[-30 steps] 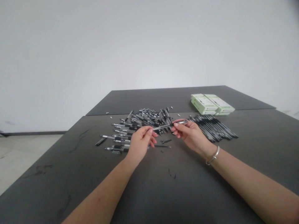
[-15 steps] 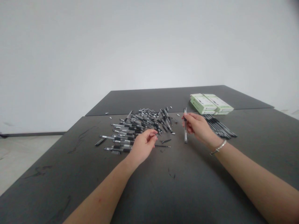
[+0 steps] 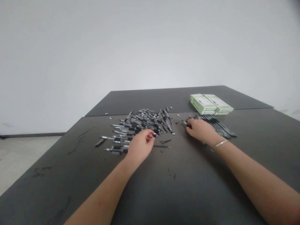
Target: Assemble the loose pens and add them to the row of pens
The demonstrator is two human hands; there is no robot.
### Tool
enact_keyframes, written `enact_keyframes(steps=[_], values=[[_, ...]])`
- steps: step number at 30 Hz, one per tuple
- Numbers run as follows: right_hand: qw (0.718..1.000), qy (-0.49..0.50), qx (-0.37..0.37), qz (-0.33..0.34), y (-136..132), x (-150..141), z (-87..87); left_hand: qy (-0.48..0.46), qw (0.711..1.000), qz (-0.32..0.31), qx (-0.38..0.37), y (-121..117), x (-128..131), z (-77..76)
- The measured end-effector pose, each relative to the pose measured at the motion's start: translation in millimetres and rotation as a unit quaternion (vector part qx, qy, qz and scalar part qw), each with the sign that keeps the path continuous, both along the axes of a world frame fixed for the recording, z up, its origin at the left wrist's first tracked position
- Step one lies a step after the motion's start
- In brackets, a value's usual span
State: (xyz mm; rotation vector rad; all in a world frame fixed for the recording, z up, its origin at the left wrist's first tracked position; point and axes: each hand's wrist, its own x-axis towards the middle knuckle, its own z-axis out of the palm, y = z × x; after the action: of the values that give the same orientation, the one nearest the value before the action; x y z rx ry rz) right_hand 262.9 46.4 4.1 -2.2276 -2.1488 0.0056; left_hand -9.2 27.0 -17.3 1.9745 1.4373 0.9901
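My left hand [image 3: 141, 144] is closed at the near right edge of a loose heap of black-and-clear pens [image 3: 138, 123]. A short dark pen end [image 3: 154, 135] shows at its fingertips; the rest is hidden by the hand. My right hand [image 3: 201, 129], with a silver bangle at the wrist, pinches a pen [image 3: 184, 122] low over the table. That pen is tilted, partly hidden under the fingers, at the left end of a neat row of pens [image 3: 221, 126]. The hand covers part of this row.
Green-and-white boxes [image 3: 209, 104] are stacked behind the row, at the back right. A thin refill [image 3: 165, 146] and a black pen cap [image 3: 166, 141] lie between my hands. Small silver tips are scattered around the heap on the dark table [image 3: 150, 193]. A white wall stands behind.
My right hand has lowered the upright pen and turned it towards lying flat beside the row. My left hand has shifted slightly left, and a dark pen end now shows at its fingertips.
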Motion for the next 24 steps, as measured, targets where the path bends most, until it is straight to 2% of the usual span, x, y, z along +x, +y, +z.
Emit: enact_keyframes(steps=[3,7,19,24], values=[[1.000,-0.020,-0.009,-0.008,-0.4,2.2,2.4,0.086,0.996,-0.001,0.018,-3.7,-1.3,6.3],[0.999,-0.035,-0.013,-0.011,-0.4,2.8,3.3,0.144,0.989,-0.022,0.018,-7.0,-1.0,10.4],[0.999,-0.041,0.023,-0.004,-2.5,0.9,5.6,0.177,0.984,-0.028,0.019,-8.1,-1.0,8.8],[0.998,-0.009,0.042,0.043,1.2,-22.9,13.3,0.170,0.985,-0.026,0.017,-7.8,-1.3,8.4]])
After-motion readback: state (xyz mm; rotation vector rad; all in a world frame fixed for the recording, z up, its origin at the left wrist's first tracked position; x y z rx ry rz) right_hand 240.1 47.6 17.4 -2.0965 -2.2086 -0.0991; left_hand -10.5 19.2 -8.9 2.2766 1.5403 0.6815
